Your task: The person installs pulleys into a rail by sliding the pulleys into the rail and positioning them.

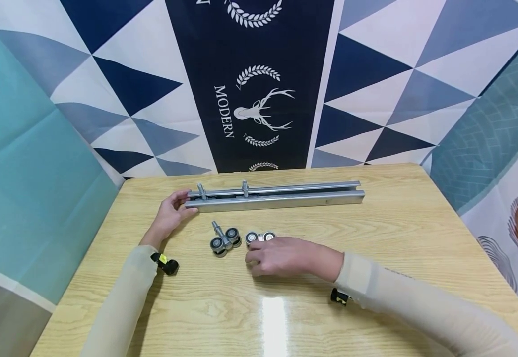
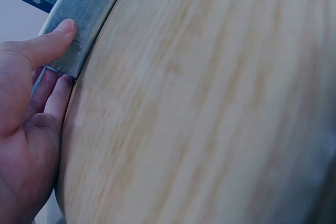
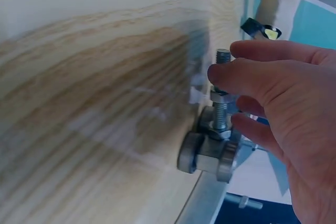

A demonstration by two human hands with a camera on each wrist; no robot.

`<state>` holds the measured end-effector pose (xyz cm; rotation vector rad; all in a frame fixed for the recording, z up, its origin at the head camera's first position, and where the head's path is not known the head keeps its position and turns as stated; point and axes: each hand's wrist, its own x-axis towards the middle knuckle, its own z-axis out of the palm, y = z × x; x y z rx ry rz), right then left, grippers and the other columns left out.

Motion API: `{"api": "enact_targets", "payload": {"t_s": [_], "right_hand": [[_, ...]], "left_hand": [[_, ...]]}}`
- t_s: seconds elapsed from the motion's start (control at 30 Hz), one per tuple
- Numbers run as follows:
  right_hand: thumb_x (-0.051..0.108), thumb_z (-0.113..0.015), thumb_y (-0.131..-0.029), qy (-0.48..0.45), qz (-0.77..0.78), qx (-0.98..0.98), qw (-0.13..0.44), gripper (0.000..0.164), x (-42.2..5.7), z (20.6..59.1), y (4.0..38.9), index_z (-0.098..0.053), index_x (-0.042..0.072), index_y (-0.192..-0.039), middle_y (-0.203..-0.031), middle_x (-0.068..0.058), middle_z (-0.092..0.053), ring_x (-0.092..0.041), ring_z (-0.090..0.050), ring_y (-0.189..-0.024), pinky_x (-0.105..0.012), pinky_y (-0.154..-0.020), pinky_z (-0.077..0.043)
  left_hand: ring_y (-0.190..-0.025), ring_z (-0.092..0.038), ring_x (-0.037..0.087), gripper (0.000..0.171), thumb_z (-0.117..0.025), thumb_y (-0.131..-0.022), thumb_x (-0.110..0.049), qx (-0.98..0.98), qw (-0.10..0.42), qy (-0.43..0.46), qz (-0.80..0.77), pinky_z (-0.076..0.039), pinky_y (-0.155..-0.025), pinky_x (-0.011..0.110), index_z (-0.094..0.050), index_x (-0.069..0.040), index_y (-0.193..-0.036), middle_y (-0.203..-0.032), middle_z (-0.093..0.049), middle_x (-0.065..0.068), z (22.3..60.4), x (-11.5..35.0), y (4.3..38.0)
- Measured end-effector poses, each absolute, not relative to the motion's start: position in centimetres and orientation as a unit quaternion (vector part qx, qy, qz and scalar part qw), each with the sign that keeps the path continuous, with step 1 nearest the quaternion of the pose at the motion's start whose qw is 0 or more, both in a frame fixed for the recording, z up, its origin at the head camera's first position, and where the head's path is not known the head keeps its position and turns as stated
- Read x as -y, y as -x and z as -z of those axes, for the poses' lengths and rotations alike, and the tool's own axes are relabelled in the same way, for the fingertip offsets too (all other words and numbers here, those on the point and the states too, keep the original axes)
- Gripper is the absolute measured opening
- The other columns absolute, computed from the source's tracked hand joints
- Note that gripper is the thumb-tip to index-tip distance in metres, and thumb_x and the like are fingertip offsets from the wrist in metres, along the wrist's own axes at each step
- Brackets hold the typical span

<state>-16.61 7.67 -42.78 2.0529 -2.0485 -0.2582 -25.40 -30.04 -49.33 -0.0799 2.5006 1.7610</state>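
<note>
A steel channel rail (image 1: 281, 201) lies across the far part of the table, its slot facing up. Two threaded bolts stand up from the slot near its left end, one bolt (image 1: 245, 188) farther right than the other bolt (image 1: 202, 191). My left hand (image 1: 171, 215) grips the rail's left end, with the thumb on the near wall and fingers at the open end. My right hand (image 1: 283, 255) pinches the threaded bolt of a roller trolley (image 3: 210, 161) between thumb and fingers; its wheels show just beyond the hand. Left of it lies another roller trolley (image 1: 225, 240), bolt pointing away.
The wooden table (image 1: 214, 307) reaches a patterned fabric backdrop (image 1: 259, 114) at its far edge. A teal panel (image 1: 31, 148) stands along the left side, and patterned cloth (image 1: 504, 218) hangs on the right. Each wrist carries a small black camera.
</note>
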Motion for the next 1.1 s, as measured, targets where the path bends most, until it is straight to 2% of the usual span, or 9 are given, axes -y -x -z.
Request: {"api": "enact_targets", "payload": {"t_s": [0.1,0.3,0.6,0.8,1.1], "right_hand": [[0.008,-0.076,-0.102,-0.700,0.102,0.695,0.127,0.022,-7.6,43.2,16.6,-0.086,0.025,-0.111,-0.125,0.006,-0.078,-0.011,-0.066,-0.109,-0.012,-0.078,-0.059],[0.005,-0.076,-0.098,-0.701,0.137,0.676,0.180,0.021,-7.4,44.0,16.5,-0.076,0.025,-0.091,-0.100,0.011,-0.070,-0.007,-0.053,-0.088,-0.010,-0.062,-0.043],[0.008,-0.076,-0.100,-0.697,0.130,0.685,0.169,0.022,-7.5,43.8,16.4,-0.073,0.024,-0.086,-0.092,0.014,-0.069,-0.006,-0.048,-0.084,-0.010,-0.061,-0.038],[0.007,-0.074,-0.102,-0.695,0.086,0.703,0.126,0.021,-7.7,43.3,16.6,-0.073,0.023,-0.088,-0.093,0.013,-0.071,-0.007,-0.054,-0.087,-0.012,-0.067,-0.044],[0.010,-0.078,-0.103,-0.682,-0.008,0.727,0.074,0.015,-8.1,42.4,17.3,-0.076,0.021,-0.092,-0.100,0.012,-0.080,-0.009,-0.068,-0.099,-0.017,-0.089,-0.060]], "left_hand": [[-0.157,-0.049,0.036,0.072,-0.077,-0.106,-0.003,-0.816,0.039,0.026,-0.576,-0.046,-0.098,0.001,-0.044,-0.003,-0.170,-0.170,-0.050,0.024,49.4,30.1,25.4],[-0.158,-0.049,0.036,0.071,-0.076,-0.106,-0.002,-0.816,0.036,0.022,-0.577,-0.046,-0.100,0.002,-0.045,-0.001,-0.169,-0.171,-0.049,0.025,49.4,30.1,25.5],[-0.160,-0.049,0.037,0.072,-0.076,-0.106,-0.002,-0.819,0.036,0.025,-0.572,-0.045,-0.102,0.001,-0.044,-0.002,-0.170,-0.172,-0.050,0.024,49.6,30.2,25.4],[-0.160,-0.048,0.036,0.072,-0.077,-0.106,-0.003,-0.817,0.039,0.028,-0.574,-0.044,-0.103,0.002,-0.044,-0.003,-0.170,-0.172,-0.049,0.023,49.7,30.3,25.4],[-0.161,-0.048,0.036,0.072,-0.077,-0.106,-0.004,-0.821,0.041,0.026,-0.570,-0.045,-0.104,0.003,-0.044,-0.003,-0.171,-0.172,-0.049,0.023,49.5,30.2,25.4]]}}
